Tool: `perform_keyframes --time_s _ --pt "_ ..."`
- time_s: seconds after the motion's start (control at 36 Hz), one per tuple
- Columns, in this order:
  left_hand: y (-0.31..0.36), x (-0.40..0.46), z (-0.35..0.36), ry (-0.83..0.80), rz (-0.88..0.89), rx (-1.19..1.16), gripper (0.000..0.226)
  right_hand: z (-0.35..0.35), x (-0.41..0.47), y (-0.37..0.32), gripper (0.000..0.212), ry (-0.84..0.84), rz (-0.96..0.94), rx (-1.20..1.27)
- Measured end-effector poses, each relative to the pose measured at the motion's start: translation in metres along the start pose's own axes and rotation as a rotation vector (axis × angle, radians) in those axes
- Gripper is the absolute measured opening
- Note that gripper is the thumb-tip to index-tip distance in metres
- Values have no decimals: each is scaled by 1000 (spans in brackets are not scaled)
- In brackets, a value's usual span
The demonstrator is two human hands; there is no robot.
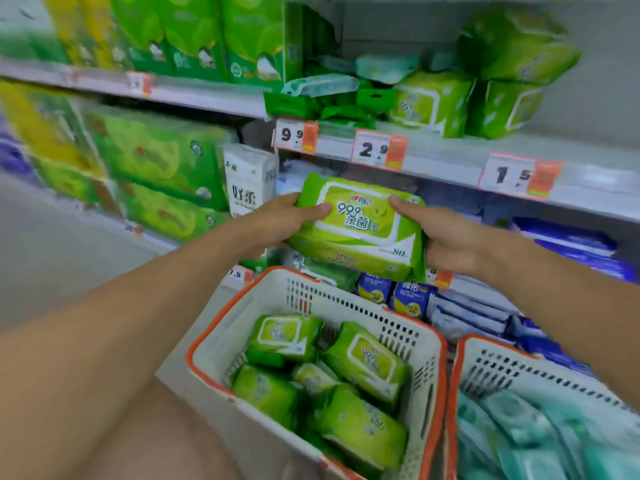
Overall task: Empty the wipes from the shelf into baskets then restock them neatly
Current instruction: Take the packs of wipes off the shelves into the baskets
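I hold a stack of two green wipes packs [360, 223] in front of the shelf, above the baskets. My left hand [284, 220] grips the stack's left end, thumb on top. My right hand [446, 237] grips its right end, thumb on the top label. Below stands a white basket with an orange rim [346, 299] holding several green wipes packs [363, 362]. A second such basket [491, 358] at the right holds teal wipes packs [526, 434]. On the shelf [450, 157] above, a few green packs [429, 102] and teal packs [322, 84] lie.
Price tags [377, 150] line the shelf edge. Green tissue boxes [194, 36] fill the shelves to the left, with a white tissue pack [247, 178] beside them. Blue packs [568, 244] sit on the lower shelves at the right. The grey floor [52, 244] lies at the left.
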State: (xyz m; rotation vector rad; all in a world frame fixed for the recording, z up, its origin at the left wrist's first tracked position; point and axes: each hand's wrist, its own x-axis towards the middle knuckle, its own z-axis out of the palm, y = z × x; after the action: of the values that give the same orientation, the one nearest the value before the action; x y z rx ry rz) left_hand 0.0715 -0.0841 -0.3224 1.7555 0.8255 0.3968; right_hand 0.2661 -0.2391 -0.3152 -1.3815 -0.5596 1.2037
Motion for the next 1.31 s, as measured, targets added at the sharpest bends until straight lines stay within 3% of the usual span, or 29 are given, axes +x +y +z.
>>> perform_keyframes --time_s 0.11,0.22,0.25,0.33,0.36,0.42,0.47,0.61,0.72,0.81,0.89,1.0,1.08,1.19,1.31 --pt "-51 -10 -23 47 -130 48 49 37 22 51 30 6 67 -30" --pt "-86 -19 -38 88 -224 86 43 65 47 81 65 3 111 -197" --pt "-95 -21 -39 84 -252 168 44 68 51 89 65 12 128 -249" --pt "-117 -26 -32 -74 -350 642 47 63 59 113 38 93 215 -424" --pt "-120 -28 -27 -139 -384 757 48 58 61 119 44 128 245 -489" --pt "-123 -24 -18 -222 -407 882 53 48 61 121 52 135 259 -571" --pt "-119 -13 -14 -165 -334 926 58 34 58 109 44 128 224 -596" --pt "-53 21 5 26 -71 541 26 -7 45 39 24 186 -41 -577" --pt "35 53 41 184 306 338 19 -46 36 -41 14 424 -450 -721" --pt "104 76 76 223 517 196 16 -78 32 -96 25 647 -654 -630" --pt "153 112 108 236 666 270 31 -113 36 -139 43 789 -706 -539" --pt "190 160 140 153 565 402 55 -149 51 -168 86 821 -545 -515" --pt "208 196 161 122 535 343 60 -170 69 -185 103 683 -443 -231" --pt "229 241 178 128 520 75 77 -217 120 -228 115 562 -382 106" --pt "251 271 180 61 434 -206 89 -270 165 -268 142 738 -454 136"
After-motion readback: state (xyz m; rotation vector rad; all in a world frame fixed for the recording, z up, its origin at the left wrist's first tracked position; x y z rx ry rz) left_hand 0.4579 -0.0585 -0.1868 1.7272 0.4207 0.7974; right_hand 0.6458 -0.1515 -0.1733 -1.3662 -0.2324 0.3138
